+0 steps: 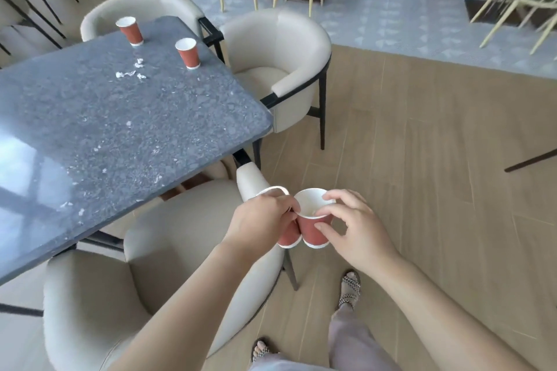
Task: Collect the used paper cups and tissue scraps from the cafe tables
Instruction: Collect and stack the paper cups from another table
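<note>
At the far left, the grey speckled table [105,129] carries what is left to gather. One red paper cup [130,31] stands upright near the far edge, its white inside showing no contents from this angle. Just nearer the camera lie several small white tissue scraps [130,72], loosely clustered and clear of both cups. A second red cup [188,53] stands upright to their right, close to the table's right edge; what it holds cannot be told either.

Cream tub chairs [280,69] surround the table (one beyond it, one at its right corner, one pulled in at the near side).

Below the table's near corner, over the wood-plank floor [422,144], the person's left hand [259,220] is closed around a held cup [288,235], fingers wrapped over its white rim so most of its body is hidden. Touching it on the right is a second held cup [313,227], its open mouth facing the camera and its interior looking pale and empty. The right hand [355,229] pinches this cup lightly, fingertips at the rim and the side wall, the remaining fingers spread loose.

Sandalled feet [349,289] stand on the floor beneath.
</note>
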A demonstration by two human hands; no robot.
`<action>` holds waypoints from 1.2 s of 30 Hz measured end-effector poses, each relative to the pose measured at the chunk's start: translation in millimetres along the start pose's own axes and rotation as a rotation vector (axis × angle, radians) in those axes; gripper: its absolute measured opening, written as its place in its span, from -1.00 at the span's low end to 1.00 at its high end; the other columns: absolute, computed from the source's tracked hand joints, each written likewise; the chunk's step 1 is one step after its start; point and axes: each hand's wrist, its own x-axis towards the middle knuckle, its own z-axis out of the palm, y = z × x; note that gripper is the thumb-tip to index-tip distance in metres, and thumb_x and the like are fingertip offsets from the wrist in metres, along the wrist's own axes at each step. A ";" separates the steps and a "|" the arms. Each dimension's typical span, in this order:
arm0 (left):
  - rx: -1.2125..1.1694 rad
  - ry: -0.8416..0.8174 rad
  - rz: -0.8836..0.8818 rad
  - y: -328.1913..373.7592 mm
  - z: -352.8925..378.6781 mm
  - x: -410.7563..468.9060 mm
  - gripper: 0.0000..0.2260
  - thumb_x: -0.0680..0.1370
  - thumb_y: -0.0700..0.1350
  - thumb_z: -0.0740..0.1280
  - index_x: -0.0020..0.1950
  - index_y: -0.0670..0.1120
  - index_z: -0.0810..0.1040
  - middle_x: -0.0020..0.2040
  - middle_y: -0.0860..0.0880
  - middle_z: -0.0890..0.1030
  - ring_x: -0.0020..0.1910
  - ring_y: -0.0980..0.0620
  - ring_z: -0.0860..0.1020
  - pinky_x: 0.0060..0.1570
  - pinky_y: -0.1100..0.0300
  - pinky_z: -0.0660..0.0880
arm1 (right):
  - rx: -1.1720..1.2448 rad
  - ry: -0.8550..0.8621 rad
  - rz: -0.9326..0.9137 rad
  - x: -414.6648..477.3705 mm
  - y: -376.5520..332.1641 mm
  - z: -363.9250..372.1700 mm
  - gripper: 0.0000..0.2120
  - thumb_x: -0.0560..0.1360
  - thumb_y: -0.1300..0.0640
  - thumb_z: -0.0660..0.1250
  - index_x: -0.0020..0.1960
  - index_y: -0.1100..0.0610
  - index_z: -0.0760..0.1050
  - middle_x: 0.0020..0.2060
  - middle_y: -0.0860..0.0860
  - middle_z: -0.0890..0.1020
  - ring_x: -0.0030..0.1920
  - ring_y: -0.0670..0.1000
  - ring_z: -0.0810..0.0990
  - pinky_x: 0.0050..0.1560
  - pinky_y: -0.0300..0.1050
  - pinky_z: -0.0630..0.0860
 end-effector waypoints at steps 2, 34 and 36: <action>0.008 0.000 -0.003 8.3 2.3 30.5 -0.87 0.55 -0.04 0.21 -0.02 0.10 0.55 -0.01 0.12 0.52 -0.22 0.14 0.40 -0.32 0.25 0.29 | 0.020 -0.028 -0.004 23.8 20.4 -12.0 -0.87 0.37 0.20 0.43 -0.13 0.00 0.60 0.05 -0.17 0.47 0.06 -0.16 0.42 -0.05 -0.51 0.25; -0.058 0.238 -0.433 -32.0 -64.2 366.5 -0.74 0.48 -0.04 0.27 0.15 0.19 0.47 -0.05 0.10 0.63 -0.11 0.02 0.55 -0.30 0.25 0.37 | 0.001 -0.205 -0.298 428.9 140.5 -61.9 -0.92 0.36 0.19 0.45 -0.16 0.06 0.62 -0.01 -0.02 0.56 0.10 0.01 0.46 0.10 -0.19 0.35; -0.054 0.263 -0.498 -56.2 -80.1 374.7 -0.80 0.46 -0.04 0.27 0.06 0.18 0.51 -0.11 0.07 0.63 -0.14 -0.01 0.54 -0.33 0.24 0.32 | -0.023 -0.236 -0.345 462.1 125.2 -46.6 -0.92 0.36 0.17 0.44 -0.15 0.04 0.62 0.02 -0.04 0.56 0.12 -0.02 0.45 0.08 -0.17 0.38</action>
